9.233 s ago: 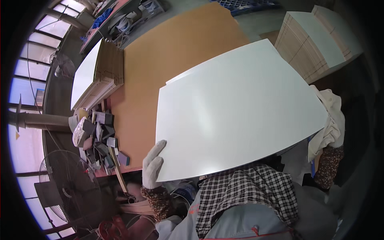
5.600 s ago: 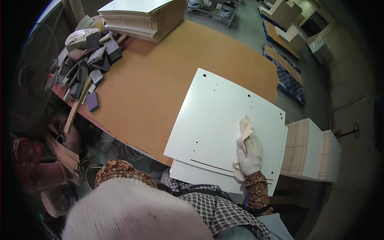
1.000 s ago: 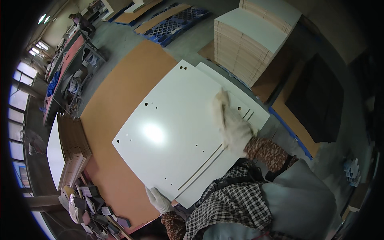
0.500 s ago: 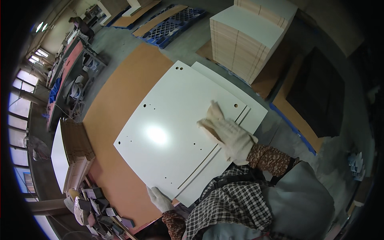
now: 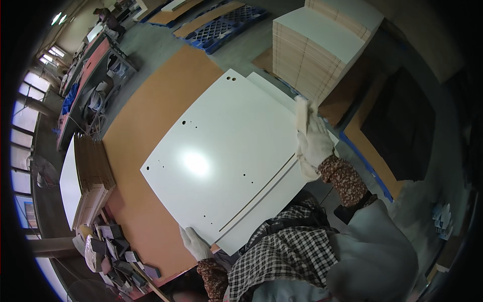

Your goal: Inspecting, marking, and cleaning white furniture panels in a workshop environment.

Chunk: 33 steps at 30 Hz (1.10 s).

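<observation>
A white drilled panel point(image 5: 216, 136) with small holes and a long groove lies in front of me, on top of another white panel point(image 5: 269, 85) that sticks out beyond its far right and near edges. My right hand point(image 5: 317, 142), in a white glove, presses a cream cloth point(image 5: 302, 118) against the right end of the panel, by the groove. The cloth bunches around the fingers and partly hides them. At the panel's near left edge rests my left hand point(image 5: 196, 244), also gloved, its fingers stretched out and touching the edge.
Brown board point(image 5: 146, 121) spreads beneath and beyond the panels. Stacked panels point(image 5: 90, 186) stand at left, near a pile of small dark blocks point(image 5: 118, 256). A tall panel stack point(image 5: 312, 55) rises at far right; blue pallets point(image 5: 221, 25) lie behind. Another person point(image 5: 108, 21) is at a distant bench.
My right hand has swept the cloth rightward from the panel's surface to its right end, uncovering the groove. My left hand stays at the near left edge. The view has shifted slightly.
</observation>
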{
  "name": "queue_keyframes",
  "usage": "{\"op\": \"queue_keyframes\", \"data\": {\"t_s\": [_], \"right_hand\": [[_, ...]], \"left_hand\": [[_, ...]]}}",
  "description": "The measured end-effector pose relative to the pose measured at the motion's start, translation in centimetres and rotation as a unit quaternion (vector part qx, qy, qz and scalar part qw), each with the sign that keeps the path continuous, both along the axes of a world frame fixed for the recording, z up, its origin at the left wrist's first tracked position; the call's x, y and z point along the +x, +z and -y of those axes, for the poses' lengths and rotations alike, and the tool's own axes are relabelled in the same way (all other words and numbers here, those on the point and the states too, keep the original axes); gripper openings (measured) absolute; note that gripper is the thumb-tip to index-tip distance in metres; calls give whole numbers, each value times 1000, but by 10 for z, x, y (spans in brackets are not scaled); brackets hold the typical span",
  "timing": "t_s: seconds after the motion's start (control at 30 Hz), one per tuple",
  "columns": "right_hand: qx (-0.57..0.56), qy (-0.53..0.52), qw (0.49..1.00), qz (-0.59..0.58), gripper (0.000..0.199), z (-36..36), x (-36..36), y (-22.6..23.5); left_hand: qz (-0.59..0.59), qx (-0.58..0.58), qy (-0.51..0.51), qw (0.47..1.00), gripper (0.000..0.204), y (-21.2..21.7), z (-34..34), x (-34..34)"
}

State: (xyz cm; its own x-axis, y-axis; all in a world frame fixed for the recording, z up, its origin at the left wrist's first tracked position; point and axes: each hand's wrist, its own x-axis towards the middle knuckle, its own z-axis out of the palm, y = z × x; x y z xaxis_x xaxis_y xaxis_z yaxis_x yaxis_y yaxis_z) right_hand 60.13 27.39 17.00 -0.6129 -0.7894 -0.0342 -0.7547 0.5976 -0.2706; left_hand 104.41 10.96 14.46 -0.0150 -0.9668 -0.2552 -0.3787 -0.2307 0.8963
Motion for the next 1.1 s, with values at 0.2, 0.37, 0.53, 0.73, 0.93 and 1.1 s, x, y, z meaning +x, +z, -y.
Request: {"op": "queue_keyframes", "data": {"t_s": [0.2, 0.37, 0.53, 0.73, 0.93, 1.1], "right_hand": [[128, 174, 965, -153, 107, 10, 38, -10], [59, 23, 998, -24, 109, 1, -20, -29], [-1, 238, 969, -59, 89, 44, 69, -9], [-127, 583, 802, 36, 70, 88, 202, 8], [77, 687, 705, 159, 61, 146, 221, 99], [-60, 574, 815, -42, 70, 171, 187, 17]], "left_hand": [[-31, 3, 21, 999, 50, -14, 3, 10], [-50, 8, -4, 999, 51, -10, 4, 7], [-73, -22, 5, 997, 51, -16, 4, 13], [-244, 34, 29, 969, 52, -65, 7, 45], [-477, 168, 68, 860, 88, -13, -19, 13], [-452, 171, 22, 875, 95, -20, -24, 32]]}}
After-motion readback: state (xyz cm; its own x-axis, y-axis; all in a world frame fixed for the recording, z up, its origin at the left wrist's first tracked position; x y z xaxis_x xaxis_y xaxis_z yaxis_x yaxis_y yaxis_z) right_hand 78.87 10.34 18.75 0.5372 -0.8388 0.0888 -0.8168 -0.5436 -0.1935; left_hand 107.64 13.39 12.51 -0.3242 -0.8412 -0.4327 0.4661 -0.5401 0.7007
